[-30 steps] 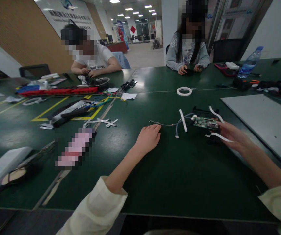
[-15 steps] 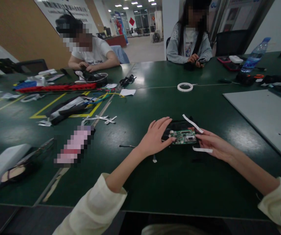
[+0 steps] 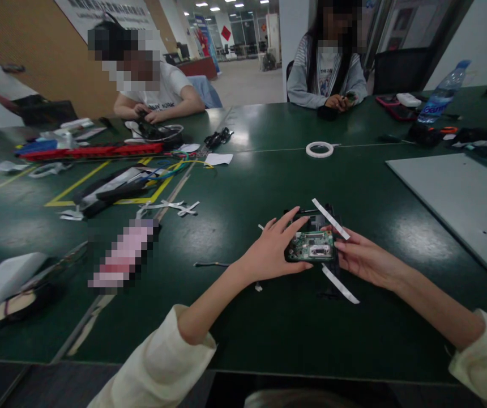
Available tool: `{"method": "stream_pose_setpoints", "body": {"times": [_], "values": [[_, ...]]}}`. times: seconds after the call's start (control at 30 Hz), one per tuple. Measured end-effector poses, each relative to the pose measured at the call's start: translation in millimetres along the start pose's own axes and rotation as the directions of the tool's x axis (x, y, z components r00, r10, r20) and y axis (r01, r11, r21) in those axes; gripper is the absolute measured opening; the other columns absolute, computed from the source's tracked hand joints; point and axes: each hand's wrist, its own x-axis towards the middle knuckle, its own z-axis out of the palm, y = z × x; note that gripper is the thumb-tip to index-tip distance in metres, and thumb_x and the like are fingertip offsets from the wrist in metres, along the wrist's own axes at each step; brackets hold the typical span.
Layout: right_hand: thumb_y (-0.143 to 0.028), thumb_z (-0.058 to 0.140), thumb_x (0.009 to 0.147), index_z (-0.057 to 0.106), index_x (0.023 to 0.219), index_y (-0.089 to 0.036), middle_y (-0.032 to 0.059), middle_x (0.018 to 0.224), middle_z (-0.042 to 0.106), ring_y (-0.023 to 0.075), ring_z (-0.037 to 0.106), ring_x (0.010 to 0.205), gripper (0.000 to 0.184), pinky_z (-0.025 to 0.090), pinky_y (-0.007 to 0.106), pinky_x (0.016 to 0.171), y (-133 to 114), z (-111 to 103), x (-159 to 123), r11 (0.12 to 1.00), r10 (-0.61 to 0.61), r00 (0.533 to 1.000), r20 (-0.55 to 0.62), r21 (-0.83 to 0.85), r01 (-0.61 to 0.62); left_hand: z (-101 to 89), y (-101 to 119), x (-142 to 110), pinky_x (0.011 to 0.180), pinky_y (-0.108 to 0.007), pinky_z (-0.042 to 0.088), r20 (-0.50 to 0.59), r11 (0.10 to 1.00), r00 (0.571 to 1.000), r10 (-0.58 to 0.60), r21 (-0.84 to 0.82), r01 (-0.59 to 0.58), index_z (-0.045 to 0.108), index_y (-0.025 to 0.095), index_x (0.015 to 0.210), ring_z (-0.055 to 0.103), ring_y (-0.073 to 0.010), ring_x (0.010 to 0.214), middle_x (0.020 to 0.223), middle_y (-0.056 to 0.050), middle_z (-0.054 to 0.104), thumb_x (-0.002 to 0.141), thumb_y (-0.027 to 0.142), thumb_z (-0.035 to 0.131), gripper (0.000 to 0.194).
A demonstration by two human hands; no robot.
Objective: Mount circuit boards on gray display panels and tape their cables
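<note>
A small green circuit board point(image 3: 311, 246) set in a black housing is held just above the dark green table point(image 3: 235, 317) in front of me. My left hand point(image 3: 271, 252) grips its left side, fingers over the top edge and thumb along the bottom. My right hand point(image 3: 360, 258) holds the right side. Two white tape strips hang from the piece, one point(image 3: 330, 218) slanting up over the back and one point(image 3: 339, 285) trailing down toward me. A thin dark wire point(image 3: 212, 264) lies on the table left of my left wrist.
A white tape roll point(image 3: 319, 149) lies farther back, a grey panel point(image 3: 460, 198) at the right. Cables, a red strip point(image 3: 94, 151) and white tape scraps point(image 3: 179, 207) clutter the left. Two seated people work across the table. A water bottle point(image 3: 441, 93) stands at the far right.
My right hand has brought the board from the right to the middle in front of me. My left hand left the table and took hold of the board's left side.
</note>
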Motion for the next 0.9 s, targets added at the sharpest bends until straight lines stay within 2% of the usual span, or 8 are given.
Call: {"method": "stream_pose_setpoints", "body": {"times": [0.13, 0.27, 0.5, 0.63, 0.7, 0.77, 0.83, 0.9], "values": [[-0.025, 0.061, 0.085, 0.053, 0.125, -0.028, 0.0029, 0.129, 0.054, 0.0127, 0.057, 0.110, 0.041, 0.049, 0.028, 0.094, 1.0, 0.2, -1.5, 0.994, -0.024, 1.000, 0.014, -0.108, 0.025, -1.7, -0.6, -0.1, 0.114, -0.050, 0.023, -0.045, 1.000, 0.999, 0.023, 0.009, -0.023, 0.024, 0.023, 0.145, 0.022, -0.0315, 0.140, 0.155, -0.011, 0.015, 0.074, 0.053, 0.065, 0.087], [-0.033, 0.060, 0.086, 0.054, 0.127, -0.026, 0.0052, 0.135, 0.049, 0.0174, 0.050, 0.120, 0.042, 0.041, 0.036, 0.103, -2.5, 2.5, -4.1, 0.959, -0.073, 0.997, 0.028, -0.272, 0.078, -2.8, -2.6, -0.9, 0.114, -0.049, 0.023, -0.077, 0.999, 0.997, 0.023, 0.037, -0.020, 0.020, 0.023, 0.146, 0.021, -0.0320, 0.140, 0.154, -0.012, 0.018, 0.071, 0.052, 0.068, 0.094], [-0.040, 0.059, 0.086, 0.052, 0.130, -0.025, 0.0081, 0.130, 0.052, 0.0197, 0.055, 0.111, 0.048, 0.049, 0.036, 0.092, -7.4, 3.1, -4.2, 0.933, -0.077, 0.997, -0.026, -0.355, 0.063, -4.8, -2.4, -0.8, 0.113, -0.050, 0.026, -0.087, 0.998, 0.996, -0.002, 0.057, 0.007, 0.017, 0.024, 0.147, 0.025, -0.0336, 0.138, 0.151, -0.012, 0.022, 0.070, 0.051, 0.069, 0.097], [-0.041, 0.057, 0.086, 0.046, 0.133, -0.028, 0.0071, 0.129, 0.051, 0.0194, 0.056, 0.108, 0.050, 0.051, 0.036, 0.088, -2.9, 2.4, -4.3, 0.860, -0.258, 0.958, -0.122, -0.481, 0.171, -8.4, -2.4, -1.9, 0.112, -0.051, 0.026, -0.110, 0.998, 0.994, -0.012, 0.055, 0.018, 0.016, 0.025, 0.147, 0.025, -0.0346, 0.137, 0.151, -0.011, 0.021, 0.071, 0.051, 0.067, 0.095], [-0.041, 0.054, 0.088, 0.043, 0.134, -0.029, 0.0069, 0.125, 0.052, 0.0185, 0.057, 0.102, 0.049, 0.051, 0.036, 0.085, -1.8, 0.5, -6.4, 0.723, -0.446, 0.876, -0.186, -0.651, 0.230, -8.3, -4.5, -2.6, 0.112, -0.051, 0.026, -0.119, 0.997, 0.992, -0.029, 0.069, 0.038, 0.015, 0.025, 0.147, 0.026, -0.0347, 0.137, 0.151, -0.010, 0.021, 0.072, 0.052, 0.066, 0.095], [-0.036, 0.054, 0.088, 0.045, 0.132, -0.028, 0.0069, 0.117, 0.053, 0.0174, 0.057, 0.095, 0.046, 0.051, 0.036, 0.082, -2.6, -0.7, -10.9, 0.482, -0.620, 0.776, -0.115, -0.837, 0.260, -6.4, -7.9, -3.1, 0.111, -0.051, 0.027, -0.122, 0.994, 0.991, -0.060, 0.081, 0.071, 0.016, 0.026, 0.147, 0.028, -0.0350, 0.135, 0.151, -0.009, 0.021, 0.071, 0.053, 0.066, 0.094], [-0.029, 0.055, 0.086, 0.048, 0.128, -0.026, 0.0069, 0.110, 0.052, 0.0171, 0.055, 0.092, 0.042, 0.049, 0.036, 0.080, -4.1, 1.4, -17.0, 0.182, -0.673, 0.731, 0.114, -0.932, 0.312, -3.4, -11.7, -3.0, 0.109, -0.051, 0.030, -0.111, 0.992, 0.990, -0.090, 0.081, 0.099, 0.017, 0.026, 0.147, 0.031, -0.0355, 0.133, 0.151, -0.010, 0.022, 0.071, 0.054, 0.066, 0.095], [-0.021, 0.054, 0.084, 0.050, 0.127, -0.026, 0.0074, 0.109, 0.052, 0.0179, 0.052, 0.094, 0.043, 0.048, 0.035, 0.079, -3.6, 8.0, -22.9, -0.072, -0.551, 0.729, 0.406, -0.894, 0.443, -0.5, -14.9, -2.5, 0.108, -0.051, 0.030, -0.094, 0.991, 0.991, -0.100, 0.076, 0.107, 0.017, 0.026, 0.147, 0.032, -0.0359, 0.132, 0.151, -0.010, 0.023, 0.070, 0.055, 0.066, 0.095]]}}
